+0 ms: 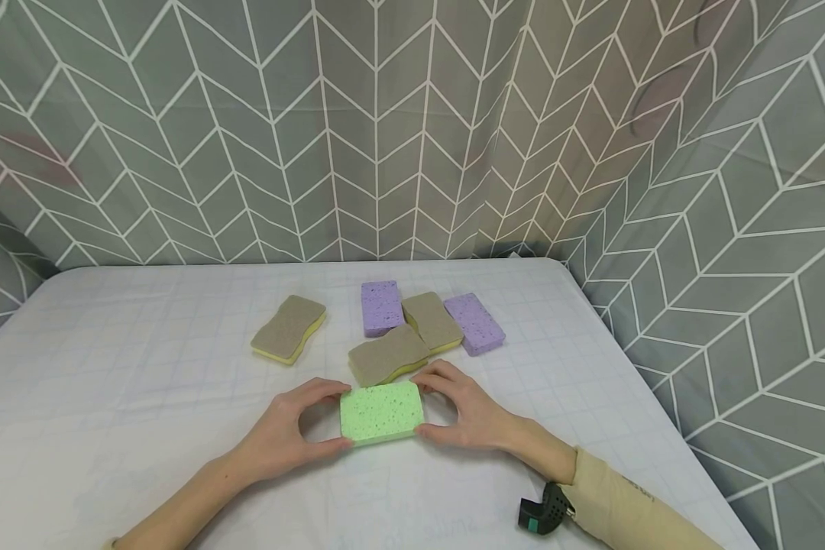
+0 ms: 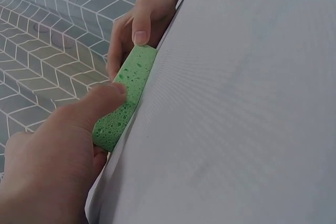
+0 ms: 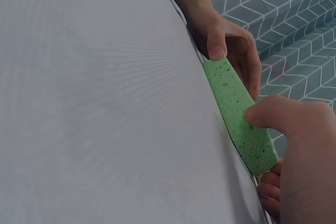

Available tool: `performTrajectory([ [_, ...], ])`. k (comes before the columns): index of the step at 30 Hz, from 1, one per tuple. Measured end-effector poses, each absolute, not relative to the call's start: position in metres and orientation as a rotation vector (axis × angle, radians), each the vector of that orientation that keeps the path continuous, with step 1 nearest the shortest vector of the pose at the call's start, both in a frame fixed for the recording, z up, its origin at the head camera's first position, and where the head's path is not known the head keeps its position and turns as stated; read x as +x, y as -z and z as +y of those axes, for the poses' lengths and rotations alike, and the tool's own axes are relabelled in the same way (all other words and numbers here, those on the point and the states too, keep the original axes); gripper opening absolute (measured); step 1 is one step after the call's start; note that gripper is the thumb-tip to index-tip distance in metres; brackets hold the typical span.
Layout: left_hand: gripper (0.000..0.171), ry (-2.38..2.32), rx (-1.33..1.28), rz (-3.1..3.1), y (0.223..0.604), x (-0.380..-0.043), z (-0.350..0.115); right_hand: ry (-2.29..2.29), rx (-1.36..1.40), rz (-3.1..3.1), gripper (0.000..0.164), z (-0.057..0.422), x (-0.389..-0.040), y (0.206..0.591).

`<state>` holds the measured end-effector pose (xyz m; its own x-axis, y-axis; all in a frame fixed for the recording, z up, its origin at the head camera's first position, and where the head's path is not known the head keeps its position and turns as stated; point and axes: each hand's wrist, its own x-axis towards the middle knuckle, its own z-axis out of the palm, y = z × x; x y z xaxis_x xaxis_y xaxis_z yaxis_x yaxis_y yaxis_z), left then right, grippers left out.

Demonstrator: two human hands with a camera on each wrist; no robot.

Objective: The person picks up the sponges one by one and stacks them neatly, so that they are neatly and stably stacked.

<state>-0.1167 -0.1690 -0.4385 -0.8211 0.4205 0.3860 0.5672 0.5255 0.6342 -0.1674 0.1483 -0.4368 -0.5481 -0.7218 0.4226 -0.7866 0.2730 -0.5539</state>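
"What have you got?"

"My left hand (image 1: 285, 431) and right hand (image 1: 467, 412) pinch opposite ends of a green sponge (image 1: 381, 413), thumbs and fingers parted only by its width."

"Where's it sitting?"

"On the white tabletop (image 1: 131, 367), just in front of two overlapping tan-and-yellow sponges (image 1: 388, 354)."

"Farther out?"

"Two purple sponges (image 1: 475, 325) flank those; another tan-and-yellow one (image 1: 289, 327) lies apart, leftward."

Underside of green sponge (image 1: 382, 411) hidden; sleeve print (image 1: 638, 490) illegibly small.
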Motion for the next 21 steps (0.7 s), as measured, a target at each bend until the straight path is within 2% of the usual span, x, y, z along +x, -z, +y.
performTrajectory([
  [15, 0.063, 1.153, -0.838, -2.578, 0.4391, -0.1175, -0.1693, -1.064, 1.414, -2.481, 0.064, 0.1478, -0.1648, 0.4344],
  [21, 0.063, 1.153, -0.832, -2.583, 0.4394, -0.1176, -0.1693, -1.108, 1.379, -2.404, 0.056, 0.1471, -0.1663, 0.4377],
])
